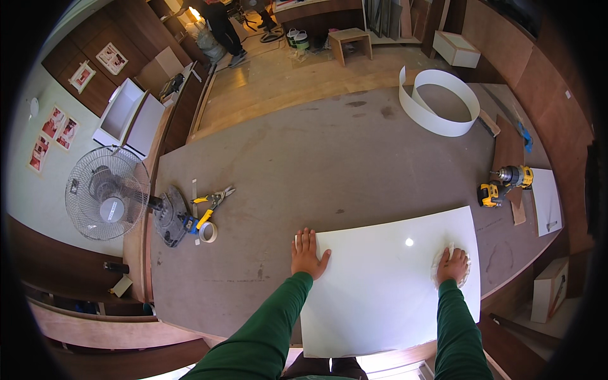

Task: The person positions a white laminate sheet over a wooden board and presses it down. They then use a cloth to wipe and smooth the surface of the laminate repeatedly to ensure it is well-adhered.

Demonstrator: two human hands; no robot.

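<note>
A large glossy white panel [373, 291] lies flat on the near part of the brown worktable [278, 164], its near edge close to my body. My left hand [308, 255] rests at the panel's far left corner, fingers stretched forward and thumb out to the right. Toward the panel's right edge, my right hand [452, 266] is closed over a crumpled off-white cloth [467, 271] and presses it against the white surface. Part of the cloth is hidden under the hand.
A desk fan [111, 196], tin snips [213, 202] and a tape roll [208, 232] are at left. A yellow cordless drill [503, 185] lies at right, beside a white board [546, 201]. A coiled white strip [443, 120] stands at the far right. Another person [223, 28] stands in the background.
</note>
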